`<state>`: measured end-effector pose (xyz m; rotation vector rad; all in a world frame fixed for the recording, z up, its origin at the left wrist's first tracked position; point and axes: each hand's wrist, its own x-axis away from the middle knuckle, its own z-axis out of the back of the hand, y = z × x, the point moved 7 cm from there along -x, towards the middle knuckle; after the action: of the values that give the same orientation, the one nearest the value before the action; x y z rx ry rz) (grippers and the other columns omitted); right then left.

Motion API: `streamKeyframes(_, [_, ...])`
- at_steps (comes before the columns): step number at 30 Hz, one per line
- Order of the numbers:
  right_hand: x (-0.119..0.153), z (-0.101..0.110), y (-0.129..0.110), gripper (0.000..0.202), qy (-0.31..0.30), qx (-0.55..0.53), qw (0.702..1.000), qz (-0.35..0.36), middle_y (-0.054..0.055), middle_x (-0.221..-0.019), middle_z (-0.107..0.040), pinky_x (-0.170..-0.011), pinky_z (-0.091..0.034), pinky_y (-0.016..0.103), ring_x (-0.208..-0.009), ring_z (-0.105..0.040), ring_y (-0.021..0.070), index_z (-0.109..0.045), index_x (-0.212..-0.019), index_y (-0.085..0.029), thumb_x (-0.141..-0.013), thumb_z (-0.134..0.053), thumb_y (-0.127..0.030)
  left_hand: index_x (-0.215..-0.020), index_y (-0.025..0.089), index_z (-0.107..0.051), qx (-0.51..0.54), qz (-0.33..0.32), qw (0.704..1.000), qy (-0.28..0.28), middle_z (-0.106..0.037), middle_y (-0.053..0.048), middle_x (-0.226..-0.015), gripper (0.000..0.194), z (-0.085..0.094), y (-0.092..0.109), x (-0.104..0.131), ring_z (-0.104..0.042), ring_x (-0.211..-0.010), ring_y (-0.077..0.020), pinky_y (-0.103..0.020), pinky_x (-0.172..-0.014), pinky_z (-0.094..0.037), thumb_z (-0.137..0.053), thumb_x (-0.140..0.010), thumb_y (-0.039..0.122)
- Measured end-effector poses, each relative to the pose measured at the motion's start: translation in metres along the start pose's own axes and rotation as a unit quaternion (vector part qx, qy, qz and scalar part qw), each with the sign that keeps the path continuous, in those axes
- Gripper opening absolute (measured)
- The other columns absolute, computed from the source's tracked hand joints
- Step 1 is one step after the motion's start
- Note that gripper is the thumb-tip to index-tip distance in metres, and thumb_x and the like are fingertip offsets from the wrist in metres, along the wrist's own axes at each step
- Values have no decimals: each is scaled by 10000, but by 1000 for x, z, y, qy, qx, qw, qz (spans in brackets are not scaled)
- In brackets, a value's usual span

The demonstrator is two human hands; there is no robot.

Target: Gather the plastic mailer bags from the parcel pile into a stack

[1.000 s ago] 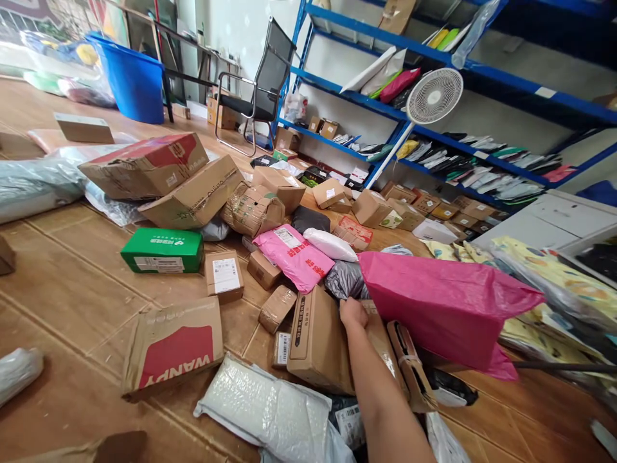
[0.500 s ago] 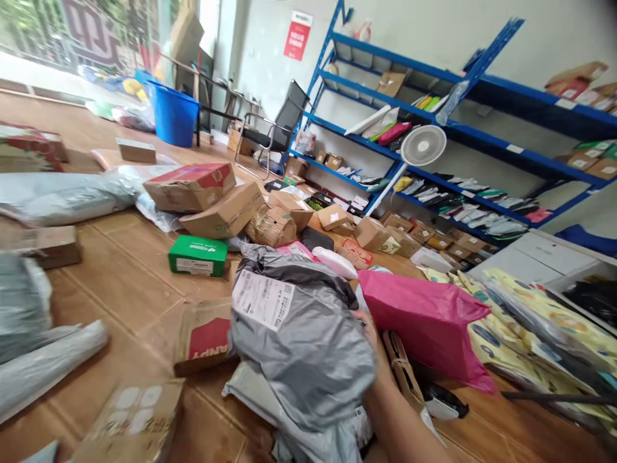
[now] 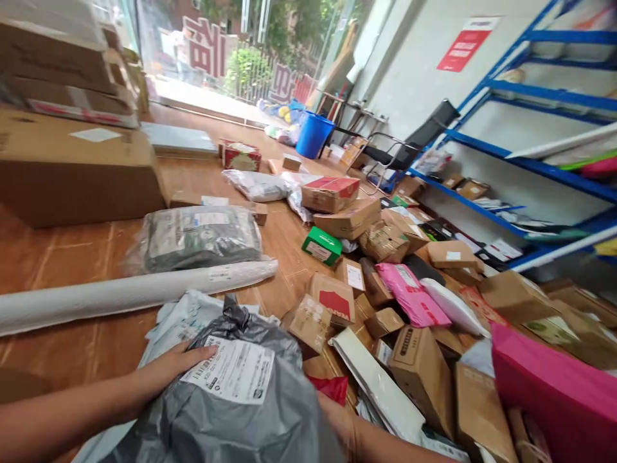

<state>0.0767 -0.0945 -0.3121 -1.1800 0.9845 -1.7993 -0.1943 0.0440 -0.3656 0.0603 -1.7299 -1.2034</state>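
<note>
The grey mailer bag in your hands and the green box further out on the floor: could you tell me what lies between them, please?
In the head view, small brown cardboard boxes lie between the grey mailer bag and the green box.
</note>
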Motion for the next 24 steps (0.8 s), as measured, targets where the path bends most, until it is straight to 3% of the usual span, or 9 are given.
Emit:
streamKeyframes(2, [7,-61,14,518,-186,-117,973,-74,18,-948,-723,-852,-512,456,-984,-675,290,-676,-1041,-330,-563,-743,-518,-1038,186,-663,-4,1,998,-65,-741,-80,-1052,852,5,-11,4,-658,-1055,-310,-350,-890,-541,-591,-513,853])
streamKeyframes(4, [14,-115,33,696,-305,-185,926,-126,52,-1063,-706,-967,-457,467,-1089,-636,296,-628,-1159,-273,-518,-801,-479,-1025,170,-672,-155,-66,979,-117,-728,-75,-1100,741,9,-9,6,-640,-1087,-305,-332,-912,-517,-523,-642,787])
streamKeyframes(8, [-3,-172,70,647,-209,-112,969,-67,115,-1171,-677,-1073,-377,479,-1173,-580,293,-624,-1144,-193,-654,-706,-609,-905,184,-730,-392,-143,903,-101,-747,-78,-905,361,30,20,0,-666,-937,-330,-403,-877,-501,-551,-760,461])
streamKeyframes(12, [-42,-167,67,595,-18,-46,999,-20,143,-1334,-587,-1137,-324,433,-1269,-518,263,-576,-1204,-188,-821,-446,-624,-1276,164,-587,-462,-219,853,106,-611,-184,-1261,443,48,71,-3,-515,-1204,-344,-544,-1085,-314,-516,-849,258])
streamKeyframes(14, [-63,-155,64,599,30,20,998,-42,182,-1329,-583,-1132,-331,455,-1275,-517,288,-558,-1216,-155,-820,-419,-582,-1364,155,-503,-503,-252,805,187,-473,-209,-1422,501,42,69,4,-397,-1332,-342,-579,-1138,-227,-511,-875,259])
streamKeyframes(15, [-71,-152,64,599,32,47,997,-50,196,-1320,-586,-1126,-336,465,-1275,-518,302,-553,-1219,-138,-806,-434,-555,-1368,163,-508,-529,-255,788,184,-420,-214,-1468,535,34,57,5,-336,-1376,-373,-615,-1140,-201,-564,-857,313])
streamKeyframes(18, [-83,-152,71,529,-23,78,995,-57,167,-1243,-646,-1094,-381,452,-1238,-555,304,-597,-1155,-153,-741,-524,-475,-1440,334,-407,-593,-213,777,13,-179,-193,-1590,889,16,-10,-4,-64,-1422,-537,-832,-992,-111,-783,-647,474])
streamKeyframes(21, [-79,-152,83,465,-57,101,990,-74,164,-1133,-692,-1036,-435,467,-1153,-609,320,-620,-1063,-157,-704,-570,-448,-1407,400,-429,-619,-228,747,-78,-182,-176,-1586,918,25,-51,-9,-94,-1415,-541,-859,-953,-57,-828,-584,483])
streamKeyframes(24, [-74,-138,73,718,-8,142,987,-73,247,-1198,-620,-1017,-421,531,-1145,-577,383,-516,-1191,-97,-627,-676,-511,-1387,390,-471,-595,-259,760,-25,-216,-154,-1589,841,35,-57,-7,-104,-1437,-492,-802,-1029,-44,-798,-614,447])
